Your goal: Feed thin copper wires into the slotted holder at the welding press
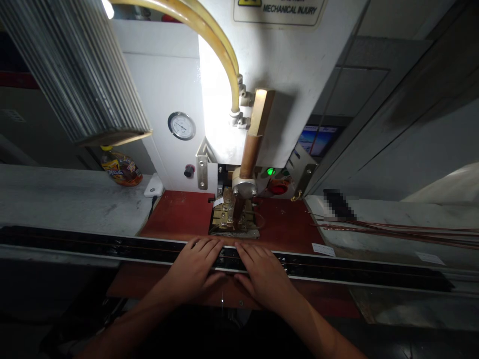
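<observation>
A long black rail with pale edges (344, 271) lies crosswise in front of the machine, over a red board (175, 214). My left hand (196, 267) rests on the rail left of its middle, fingers laid over it and thumb toward the near edge. Just to the right, my right hand (262, 271) lies on the rail in the same way, its thumb pointing inward. A short stretch of rail shows between the two hands. Beyond them stands a brass fixture (224, 217), under a copper-coloured electrode rod (251, 154).
Thin copper rods (374, 229) lie on the right bench. A bottle (121, 168) and a small white box (153, 186) stand at the left. Yellow hoses (220, 42) curve above, and a ribbed metal block (86, 75) hangs at upper left.
</observation>
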`<control>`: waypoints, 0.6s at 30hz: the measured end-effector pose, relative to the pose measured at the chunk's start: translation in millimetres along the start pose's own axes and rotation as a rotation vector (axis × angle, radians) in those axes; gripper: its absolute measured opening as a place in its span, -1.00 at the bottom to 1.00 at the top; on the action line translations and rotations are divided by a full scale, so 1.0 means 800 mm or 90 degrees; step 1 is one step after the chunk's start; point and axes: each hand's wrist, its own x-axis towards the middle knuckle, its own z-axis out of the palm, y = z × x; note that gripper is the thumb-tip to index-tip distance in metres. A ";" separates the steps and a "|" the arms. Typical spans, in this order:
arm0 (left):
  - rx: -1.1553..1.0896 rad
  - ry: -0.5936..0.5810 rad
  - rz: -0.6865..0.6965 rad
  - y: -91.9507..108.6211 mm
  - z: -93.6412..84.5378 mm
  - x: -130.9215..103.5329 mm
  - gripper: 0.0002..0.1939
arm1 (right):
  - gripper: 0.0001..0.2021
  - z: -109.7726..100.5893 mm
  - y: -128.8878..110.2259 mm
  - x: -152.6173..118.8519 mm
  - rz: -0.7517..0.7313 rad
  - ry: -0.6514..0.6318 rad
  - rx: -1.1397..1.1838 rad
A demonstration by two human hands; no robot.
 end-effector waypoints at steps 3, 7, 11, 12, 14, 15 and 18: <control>-0.004 0.007 -0.003 0.014 0.003 0.010 -0.38 | -0.37 -0.001 -0.003 0.003 -0.004 0.001 -0.004; 0.009 -0.016 0.007 0.028 0.011 0.017 -0.41 | -0.39 0.002 -0.005 0.004 -0.005 0.007 -0.029; 0.035 -0.040 -0.002 0.035 0.020 0.018 -0.41 | -0.37 0.007 -0.008 0.003 -0.007 0.014 -0.056; 0.039 -0.042 -0.003 0.036 0.022 0.017 -0.41 | -0.37 0.009 -0.010 0.003 -0.005 0.016 -0.062; 0.045 -0.044 -0.006 0.036 0.026 0.017 -0.41 | -0.36 0.011 -0.013 0.003 0.002 0.016 -0.074; 0.048 -0.045 -0.006 0.036 0.027 0.017 -0.41 | -0.36 0.011 -0.014 0.003 0.005 0.015 -0.079; 0.057 -0.048 -0.001 0.035 0.031 0.017 -0.42 | -0.36 0.013 -0.017 0.004 0.012 0.012 -0.090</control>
